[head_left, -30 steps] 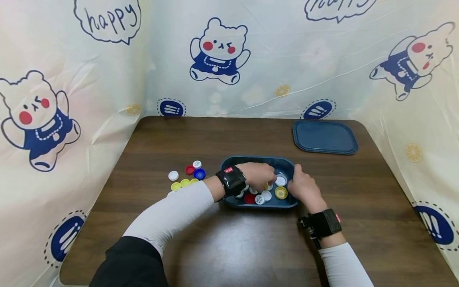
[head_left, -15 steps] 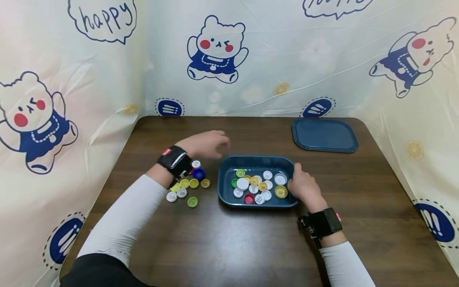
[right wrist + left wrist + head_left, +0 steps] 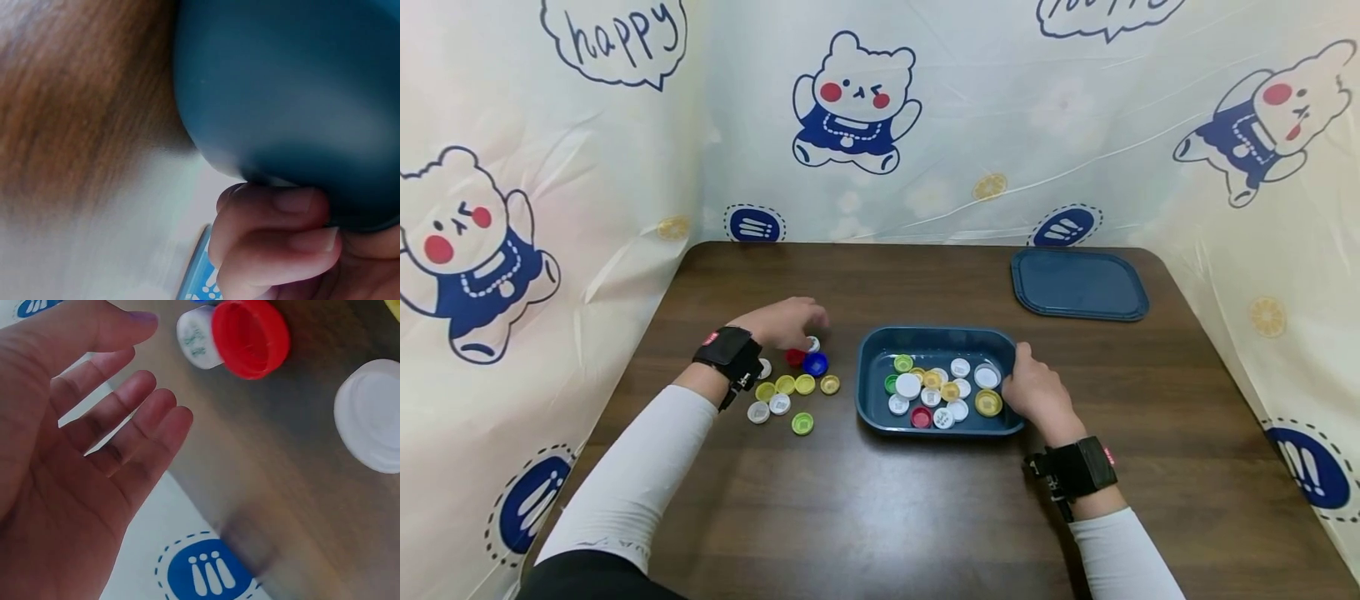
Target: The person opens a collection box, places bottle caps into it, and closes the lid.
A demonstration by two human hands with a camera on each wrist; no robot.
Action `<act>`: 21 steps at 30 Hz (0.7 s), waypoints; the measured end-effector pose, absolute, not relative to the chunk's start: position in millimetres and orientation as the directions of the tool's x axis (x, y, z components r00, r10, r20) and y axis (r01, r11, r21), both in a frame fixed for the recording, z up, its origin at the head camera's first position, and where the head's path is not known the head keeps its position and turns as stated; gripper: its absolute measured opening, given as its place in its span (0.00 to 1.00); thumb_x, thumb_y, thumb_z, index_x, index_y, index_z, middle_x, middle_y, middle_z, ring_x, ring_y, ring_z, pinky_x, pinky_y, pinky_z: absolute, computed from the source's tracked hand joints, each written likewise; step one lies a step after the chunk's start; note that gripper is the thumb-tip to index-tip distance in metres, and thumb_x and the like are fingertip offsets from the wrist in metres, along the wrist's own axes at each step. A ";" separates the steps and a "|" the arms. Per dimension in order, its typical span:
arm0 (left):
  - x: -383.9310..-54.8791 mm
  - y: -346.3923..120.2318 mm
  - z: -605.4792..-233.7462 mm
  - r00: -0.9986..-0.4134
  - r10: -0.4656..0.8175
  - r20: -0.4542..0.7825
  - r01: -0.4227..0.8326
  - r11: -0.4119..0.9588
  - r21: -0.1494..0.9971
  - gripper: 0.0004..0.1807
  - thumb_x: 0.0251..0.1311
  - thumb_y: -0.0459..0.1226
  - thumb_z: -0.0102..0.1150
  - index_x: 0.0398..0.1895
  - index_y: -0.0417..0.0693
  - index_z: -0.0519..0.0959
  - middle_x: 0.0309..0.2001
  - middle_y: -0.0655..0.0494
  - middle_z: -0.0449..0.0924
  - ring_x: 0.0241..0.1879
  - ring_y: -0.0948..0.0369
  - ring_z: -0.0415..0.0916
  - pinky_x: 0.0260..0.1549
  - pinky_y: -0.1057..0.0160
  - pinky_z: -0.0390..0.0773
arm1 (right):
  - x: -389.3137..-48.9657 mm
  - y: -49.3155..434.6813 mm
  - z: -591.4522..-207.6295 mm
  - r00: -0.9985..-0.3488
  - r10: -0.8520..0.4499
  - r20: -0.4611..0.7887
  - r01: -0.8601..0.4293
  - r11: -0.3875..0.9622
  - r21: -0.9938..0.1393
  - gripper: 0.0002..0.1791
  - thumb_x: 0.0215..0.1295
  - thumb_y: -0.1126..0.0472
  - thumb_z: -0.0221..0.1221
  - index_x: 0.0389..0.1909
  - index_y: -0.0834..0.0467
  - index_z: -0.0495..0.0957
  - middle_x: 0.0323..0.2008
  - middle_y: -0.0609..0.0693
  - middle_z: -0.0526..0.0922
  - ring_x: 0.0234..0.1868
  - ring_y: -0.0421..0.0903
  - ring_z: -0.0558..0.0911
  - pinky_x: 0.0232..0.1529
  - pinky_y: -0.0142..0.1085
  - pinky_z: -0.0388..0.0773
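My left hand [image 3: 784, 322] hovers at the back of a loose group of bottle caps, fingers loosely spread and holding nothing. Beneath it lie a white cap [image 3: 813, 343], a red cap [image 3: 795, 358] and a blue cap [image 3: 816, 364]. In the left wrist view the red cap [image 3: 275, 337] lies beyond the fingertips, against a printed white cap [image 3: 195, 340]. My right hand [image 3: 1037, 390] grips the right end of a dark blue box [image 3: 940, 330], which holds several white, yellow, green and red caps. Curled fingers [image 3: 269, 244] hold the box's outer wall [image 3: 269, 94] in the right wrist view.
More caps lie left of the box, including a yellow cap [image 3: 805, 384], a white cap [image 3: 758, 412] and a green cap [image 3: 802, 423]. A flat blue lid [image 3: 1078, 285] rests at the table's back right. Printed curtains surround the table [image 3: 880, 517].
My left hand has come out of the box and moved left to the loose caps. The right hand keeps its grip on the box's end.
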State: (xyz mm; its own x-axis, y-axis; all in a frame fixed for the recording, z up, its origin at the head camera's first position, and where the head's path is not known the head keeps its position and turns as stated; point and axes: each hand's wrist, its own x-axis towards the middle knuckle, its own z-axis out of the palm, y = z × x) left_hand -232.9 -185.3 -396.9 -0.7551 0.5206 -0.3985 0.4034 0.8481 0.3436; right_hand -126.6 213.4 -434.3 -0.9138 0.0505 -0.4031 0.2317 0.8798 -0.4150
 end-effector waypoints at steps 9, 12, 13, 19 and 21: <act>-237.5 -184.4 -415.2 -0.729 0.546 -0.412 0.444 0.836 0.323 0.18 0.60 0.29 0.64 0.54 0.47 0.82 0.54 0.48 0.77 0.54 0.51 0.74 0.58 0.46 0.76 | -127.1 214.0 -435.1 -0.912 0.052 -0.406 0.236 0.877 -0.419 0.32 0.74 0.62 0.46 0.74 0.65 0.49 0.59 0.74 0.73 0.37 0.59 0.79 0.33 0.46 0.74; -238.5 -184.0 -418.8 -0.723 0.558 -0.407 0.465 0.829 0.310 0.17 0.59 0.28 0.64 0.52 0.47 0.82 0.54 0.48 0.77 0.54 0.51 0.74 0.59 0.46 0.76 | -127.1 214.3 -435.3 -0.913 0.051 -0.405 0.236 0.876 -0.420 0.32 0.73 0.62 0.46 0.74 0.65 0.50 0.58 0.74 0.74 0.37 0.59 0.79 0.32 0.46 0.74; -238.9 -183.8 -419.7 -0.722 0.560 -0.406 0.471 0.828 0.305 0.17 0.59 0.28 0.64 0.52 0.47 0.83 0.54 0.48 0.77 0.53 0.51 0.74 0.58 0.47 0.76 | -127.2 214.3 -435.4 -0.913 0.051 -0.405 0.236 0.876 -0.421 0.31 0.73 0.62 0.46 0.73 0.65 0.50 0.58 0.74 0.74 0.36 0.59 0.79 0.32 0.46 0.74; -239.0 -182.7 -421.6 -0.722 0.560 -0.406 0.483 0.828 0.283 0.16 0.58 0.28 0.64 0.50 0.47 0.83 0.54 0.47 0.77 0.52 0.51 0.74 0.56 0.48 0.77 | -127.5 214.7 -435.9 -0.913 0.051 -0.405 0.238 0.874 -0.425 0.31 0.74 0.61 0.46 0.73 0.64 0.50 0.58 0.74 0.74 0.36 0.58 0.79 0.31 0.45 0.73; -239.0 -182.3 -422.0 -0.724 0.558 -0.406 0.482 0.830 0.280 0.15 0.59 0.29 0.64 0.49 0.47 0.84 0.54 0.47 0.77 0.52 0.52 0.74 0.56 0.48 0.78 | -127.6 214.9 -435.8 -0.913 0.051 -0.404 0.237 0.873 -0.425 0.31 0.74 0.61 0.46 0.74 0.64 0.50 0.59 0.74 0.74 0.36 0.58 0.79 0.31 0.45 0.73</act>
State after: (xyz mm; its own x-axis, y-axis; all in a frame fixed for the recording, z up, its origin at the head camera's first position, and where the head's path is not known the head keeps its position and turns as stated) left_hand -239.0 -182.3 -422.0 -0.7239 0.5576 -0.4063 0.4820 0.8301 0.2804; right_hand -127.6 214.9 -435.8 -0.9134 0.0508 -0.4040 0.2367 0.8735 -0.4254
